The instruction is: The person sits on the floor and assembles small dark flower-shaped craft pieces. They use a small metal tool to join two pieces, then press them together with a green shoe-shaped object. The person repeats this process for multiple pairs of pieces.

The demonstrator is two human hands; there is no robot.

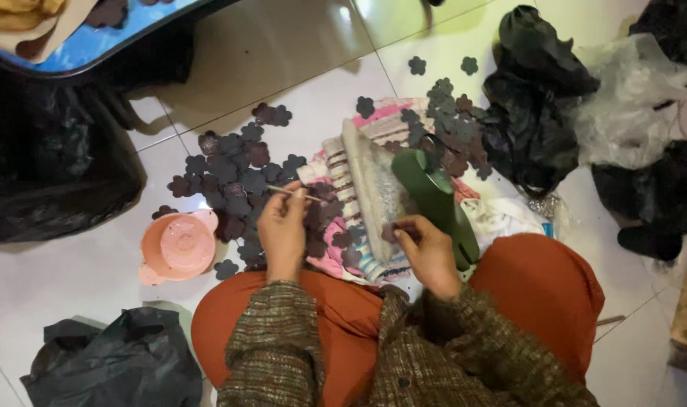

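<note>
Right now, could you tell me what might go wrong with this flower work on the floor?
The left hand pinches a thin stick over the loose dark flowers; a slip could scatter them. The pink bowl sits close to the knee and might get knocked. The right hand holds a small piece near the green bottle, which could roll off.

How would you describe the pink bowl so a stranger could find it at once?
Start at the person's orange lap and look past the left hand to the white floor tiles. There sits the pink bowl, round and pale, beside flat dark flower cutouts.
</note>
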